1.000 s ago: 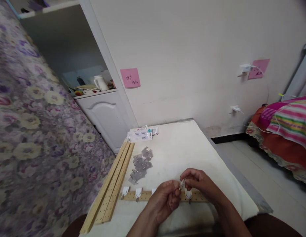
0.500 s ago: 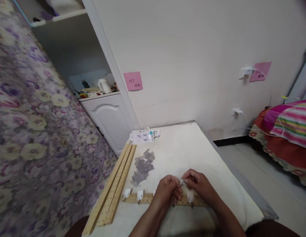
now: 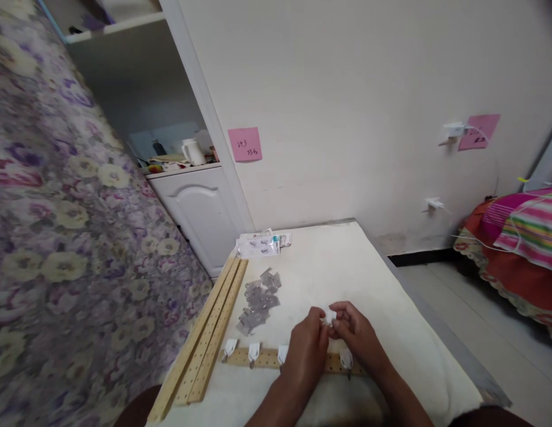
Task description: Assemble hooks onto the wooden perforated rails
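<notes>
Between the fingertips of both hands is a small white hook (image 3: 330, 315), partly hidden by the fingers. My left hand (image 3: 308, 344) pinches it from the left. From the other side, the thumb and fingers of my right hand (image 3: 357, 333) grip it too. Below them lies a perforated wooden strip (image 3: 267, 358), partly covered by my left hand. White hooks with metal ends sit along it, one (image 3: 254, 352) left of my hands and another (image 3: 346, 359) under my right wrist. A pile of small grey see-through pieces (image 3: 260, 299) lies on the white cloth beyond the strip.
Several long perforated wooden strips (image 3: 213, 332) lie side by side along the table's left edge. Clear packages (image 3: 259, 245) rest at the back left. A floral curtain (image 3: 71, 237) hangs at left, beside a white cabinet (image 3: 198, 213). The wall (image 3: 329, 118) stands behind the table.
The white hook has turned and shows a broader white face now. Both hands have shifted slightly, still pinching it. The view has moved a little to the left.
</notes>
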Available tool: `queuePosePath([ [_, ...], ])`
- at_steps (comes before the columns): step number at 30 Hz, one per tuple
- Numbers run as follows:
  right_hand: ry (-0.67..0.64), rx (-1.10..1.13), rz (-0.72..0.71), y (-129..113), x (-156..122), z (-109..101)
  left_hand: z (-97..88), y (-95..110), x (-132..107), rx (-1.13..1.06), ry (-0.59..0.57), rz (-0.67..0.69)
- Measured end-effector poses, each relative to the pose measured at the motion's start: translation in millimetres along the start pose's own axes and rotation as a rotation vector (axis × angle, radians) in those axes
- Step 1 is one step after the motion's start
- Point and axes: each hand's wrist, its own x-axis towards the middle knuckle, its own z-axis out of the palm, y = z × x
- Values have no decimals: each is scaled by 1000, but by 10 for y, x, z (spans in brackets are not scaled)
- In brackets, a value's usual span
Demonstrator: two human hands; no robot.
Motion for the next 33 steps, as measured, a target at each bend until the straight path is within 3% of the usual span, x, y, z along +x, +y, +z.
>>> queuePosePath([
  [4, -55, 23, 1, -23, -24, -13, 31, -29, -39, 166, -78, 39],
  [16, -48, -89, -25, -33, 14, -119, -96, -78, -69, 294, -60, 177],
  [22, -114, -133, -46, -81, -1, -127, -129, -11, -65, 144, -80, 180],
  [33, -249, 127, 61, -44, -22, -139, -143, 69, -59, -61, 15, 201],
])
